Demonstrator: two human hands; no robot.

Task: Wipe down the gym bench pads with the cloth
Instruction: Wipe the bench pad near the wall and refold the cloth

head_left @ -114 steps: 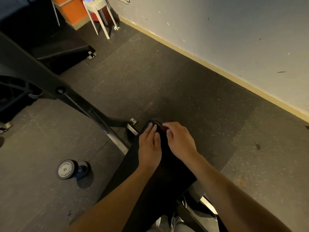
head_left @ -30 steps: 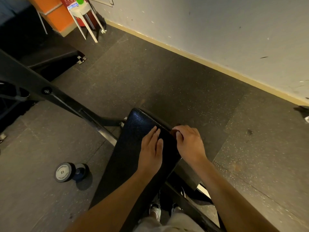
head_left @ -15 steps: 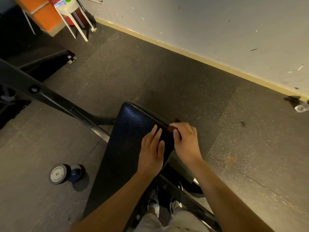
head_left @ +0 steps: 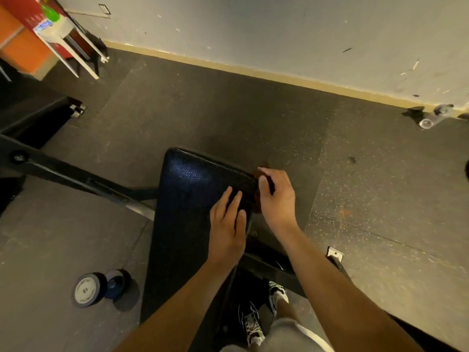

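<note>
A black padded gym bench pad [head_left: 187, 199] stretches from the centre of the view down toward me. My left hand [head_left: 228, 224] lies flat on the pad near its right edge, fingers straight. My right hand [head_left: 276, 196] is at the pad's right side edge, fingers curled round a small dark reddish-brown cloth [head_left: 258, 196], mostly hidden under the hand and pressed against the pad's side.
A black steel frame bar [head_left: 83, 181] runs across the left. A dumbbell marked 15 [head_left: 101, 288] lies on the rubber floor at lower left. My shoes [head_left: 253, 321] stand below the bench. A white stool [head_left: 71, 41] and orange box are far left; the wall is ahead.
My head view has shifted, showing more of the pad's far end. My right hand with the cloth has slid along the pad's right edge; my left hand stays flat on the pad.
</note>
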